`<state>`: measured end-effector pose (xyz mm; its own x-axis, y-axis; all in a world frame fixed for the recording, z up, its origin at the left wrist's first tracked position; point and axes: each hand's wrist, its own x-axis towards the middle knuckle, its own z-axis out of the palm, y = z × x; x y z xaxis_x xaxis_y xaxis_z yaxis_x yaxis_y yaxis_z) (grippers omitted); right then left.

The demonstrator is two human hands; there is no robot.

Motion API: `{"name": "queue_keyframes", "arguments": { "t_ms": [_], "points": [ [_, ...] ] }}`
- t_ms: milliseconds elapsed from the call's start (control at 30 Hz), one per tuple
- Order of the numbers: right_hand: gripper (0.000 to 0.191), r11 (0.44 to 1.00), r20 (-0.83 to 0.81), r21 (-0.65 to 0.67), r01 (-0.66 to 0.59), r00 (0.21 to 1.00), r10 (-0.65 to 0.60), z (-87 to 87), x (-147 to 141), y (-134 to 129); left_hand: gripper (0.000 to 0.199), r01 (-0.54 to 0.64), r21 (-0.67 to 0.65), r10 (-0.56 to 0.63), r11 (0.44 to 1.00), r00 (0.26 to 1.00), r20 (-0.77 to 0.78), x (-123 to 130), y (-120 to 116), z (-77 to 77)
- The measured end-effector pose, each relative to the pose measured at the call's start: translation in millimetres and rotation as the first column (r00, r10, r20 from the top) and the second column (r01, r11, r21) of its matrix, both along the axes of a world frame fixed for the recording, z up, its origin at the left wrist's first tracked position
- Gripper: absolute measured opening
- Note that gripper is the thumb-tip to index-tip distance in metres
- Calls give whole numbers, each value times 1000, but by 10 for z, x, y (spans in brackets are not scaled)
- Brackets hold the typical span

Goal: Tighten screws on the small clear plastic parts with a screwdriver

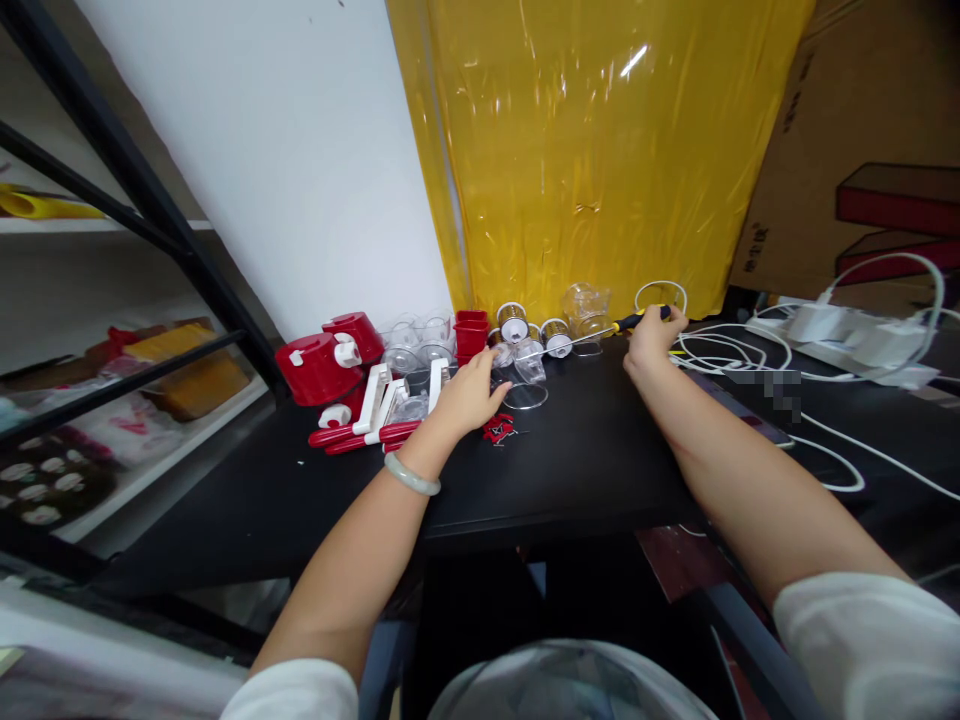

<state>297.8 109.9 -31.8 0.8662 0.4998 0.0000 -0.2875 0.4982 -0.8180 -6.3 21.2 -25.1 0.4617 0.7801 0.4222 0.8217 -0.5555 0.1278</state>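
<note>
My right hand (654, 335) is closed around the black and yellow handle of a screwdriver (628, 322). Its long metal shaft points left, passing over several clear plastic parts and metal-coloured drums with white ends (556, 338). My left hand (469, 395) is stretched forward, thumb apart from the fingers, beside a clear plastic piece (529, 366); whether the fingertips touch it is unclear. A clear round cup (525, 396) lies right of the left thumb. Small red pieces with screws (499, 429) lie just below that hand.
Left of my hands are red housings (319, 368), white arms with red handles (373, 405) and clear cups (420, 335). Red hoppers (471, 332) stand behind. At right, white cables (739, 350), a phone (739, 410) and a power strip with chargers (840, 330) occupy the black table (585, 480).
</note>
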Motion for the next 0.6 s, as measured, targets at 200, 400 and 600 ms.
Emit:
{"name": "queue_keyframes", "arguments": {
  "t_ms": [200, 400, 600],
  "points": [
    [17, 994, -105, 1, -110, 988, 110, 79, -1, -46, 56, 0, 5, 0, 1000, 1000, -1, -1, 6, -2],
    [10, 995, -88, 39, -89, 992, 92, 25, -5, 21, 55, 15, 11, -15, 1000, 1000, 10, -11, 21, -17],
    [18, 998, -8, -63, 16, 1000, -17, -67, 75, 112, 55, 9, 7, -9, 1000, 1000, 14, -13, 32, -19]
  ]
}}
